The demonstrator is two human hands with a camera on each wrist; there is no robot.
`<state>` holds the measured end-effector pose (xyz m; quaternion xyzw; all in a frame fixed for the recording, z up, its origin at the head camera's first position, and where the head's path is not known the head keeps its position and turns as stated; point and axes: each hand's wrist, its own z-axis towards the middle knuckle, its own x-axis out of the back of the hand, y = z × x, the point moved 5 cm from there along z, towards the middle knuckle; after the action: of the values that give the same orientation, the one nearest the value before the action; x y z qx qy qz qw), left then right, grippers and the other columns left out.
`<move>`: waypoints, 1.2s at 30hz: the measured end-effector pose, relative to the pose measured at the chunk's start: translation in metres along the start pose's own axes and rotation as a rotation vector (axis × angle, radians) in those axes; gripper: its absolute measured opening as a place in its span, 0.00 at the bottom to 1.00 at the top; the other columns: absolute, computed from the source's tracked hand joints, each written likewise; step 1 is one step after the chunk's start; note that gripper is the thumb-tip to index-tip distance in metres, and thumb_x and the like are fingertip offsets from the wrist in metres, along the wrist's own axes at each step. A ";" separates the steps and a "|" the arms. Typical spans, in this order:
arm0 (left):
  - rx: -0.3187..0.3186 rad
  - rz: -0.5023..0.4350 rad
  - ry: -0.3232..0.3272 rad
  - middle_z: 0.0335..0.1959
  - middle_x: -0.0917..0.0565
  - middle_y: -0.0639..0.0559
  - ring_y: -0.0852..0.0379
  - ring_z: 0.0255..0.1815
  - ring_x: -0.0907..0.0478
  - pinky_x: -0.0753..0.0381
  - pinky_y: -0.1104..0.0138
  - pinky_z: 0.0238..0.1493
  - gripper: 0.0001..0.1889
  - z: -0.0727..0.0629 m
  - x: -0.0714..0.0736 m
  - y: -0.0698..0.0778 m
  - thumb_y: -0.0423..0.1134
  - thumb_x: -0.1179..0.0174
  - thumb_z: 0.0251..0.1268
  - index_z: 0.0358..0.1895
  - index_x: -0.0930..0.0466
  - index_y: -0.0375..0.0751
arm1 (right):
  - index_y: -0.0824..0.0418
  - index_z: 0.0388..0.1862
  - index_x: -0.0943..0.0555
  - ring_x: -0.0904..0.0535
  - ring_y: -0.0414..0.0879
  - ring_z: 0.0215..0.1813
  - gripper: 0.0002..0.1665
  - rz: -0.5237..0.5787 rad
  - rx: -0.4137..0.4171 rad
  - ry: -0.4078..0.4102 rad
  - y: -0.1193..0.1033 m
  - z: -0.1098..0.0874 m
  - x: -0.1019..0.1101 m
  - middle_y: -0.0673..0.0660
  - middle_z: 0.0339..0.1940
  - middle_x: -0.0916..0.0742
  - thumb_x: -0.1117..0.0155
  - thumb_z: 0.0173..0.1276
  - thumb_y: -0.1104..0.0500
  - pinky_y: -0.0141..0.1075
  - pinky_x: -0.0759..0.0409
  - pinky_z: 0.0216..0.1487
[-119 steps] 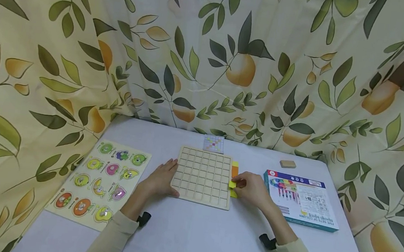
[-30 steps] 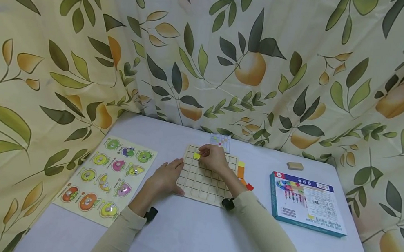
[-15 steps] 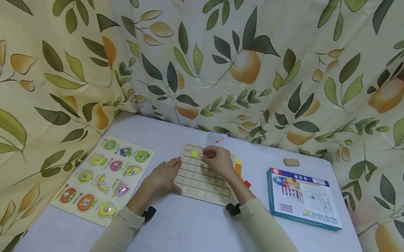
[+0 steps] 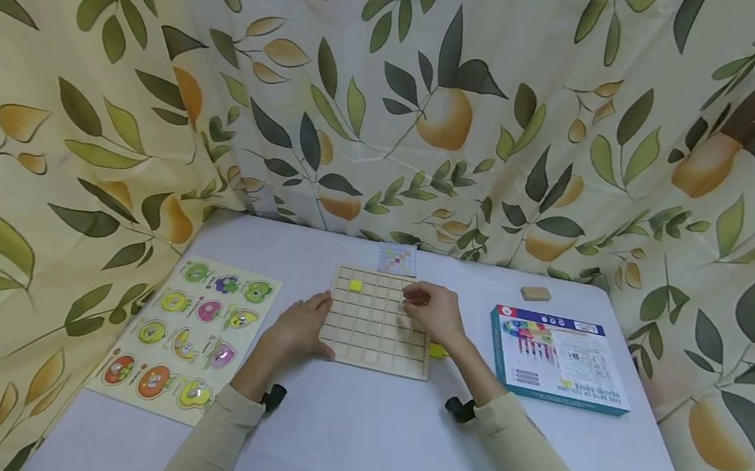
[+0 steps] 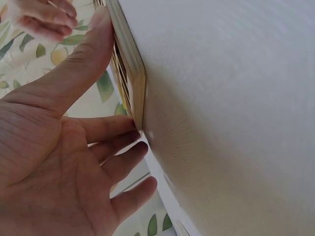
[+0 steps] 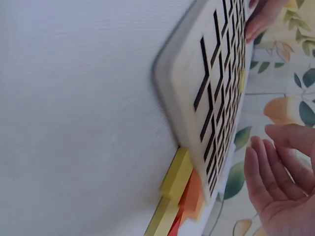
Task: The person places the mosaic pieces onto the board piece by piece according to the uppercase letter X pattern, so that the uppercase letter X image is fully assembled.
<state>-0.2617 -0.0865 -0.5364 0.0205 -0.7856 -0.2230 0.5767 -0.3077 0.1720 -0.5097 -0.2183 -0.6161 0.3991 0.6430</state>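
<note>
Head camera: high over the near side of the white-covered table [image 4: 355, 448], facing forward and down; widest view, square pale-wooden grid board [image 4: 374, 335] near mid-frame, leaf-and-fruit-print fabric curtain [image 4: 375, 128] beyond. Left-wrist camera: very close, tilted, past bare left hand [image 4: 299, 325] to board's edge. Right-wrist camera: low, tilted, across board toward curtain. Both wrist views share board, left hand, bare right hand [image 4: 437, 315].

Grid brd [image 4: 374, 331] btwn pic sheet [image 4: 193, 327] & box [image 4: 557, 362].
</note>
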 end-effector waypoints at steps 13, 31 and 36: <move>-0.009 -0.002 0.013 0.84 0.44 0.39 0.43 0.84 0.46 0.45 0.48 0.83 0.62 0.001 0.006 -0.003 0.54 0.16 0.46 0.81 0.43 0.29 | 0.65 0.53 0.12 0.11 0.51 0.45 0.16 -0.074 -0.064 0.008 0.013 -0.029 0.018 0.58 0.45 0.08 0.26 0.67 0.66 0.45 0.11 0.49; -0.026 0.001 0.008 0.84 0.44 0.39 0.44 0.84 0.47 0.45 0.50 0.83 0.62 0.004 -0.002 -0.004 0.55 0.17 0.48 0.81 0.43 0.30 | 0.65 0.53 0.12 0.16 0.49 0.45 0.21 -0.219 -0.149 -0.026 0.047 -0.075 0.046 0.57 0.45 0.09 0.24 0.59 0.67 0.47 0.14 0.49; -0.026 0.001 -0.001 0.84 0.44 0.39 0.44 0.84 0.47 0.45 0.50 0.83 0.61 0.002 -0.002 -0.003 0.56 0.18 0.48 0.81 0.43 0.30 | 0.62 0.53 0.12 0.17 0.51 0.46 0.21 -0.260 -0.157 -0.023 0.053 -0.083 0.051 0.57 0.46 0.09 0.26 0.59 0.69 0.49 0.15 0.50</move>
<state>-0.2630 -0.0877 -0.5394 0.0125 -0.7831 -0.2327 0.5766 -0.2440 0.2602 -0.5313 -0.1817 -0.6758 0.2658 0.6630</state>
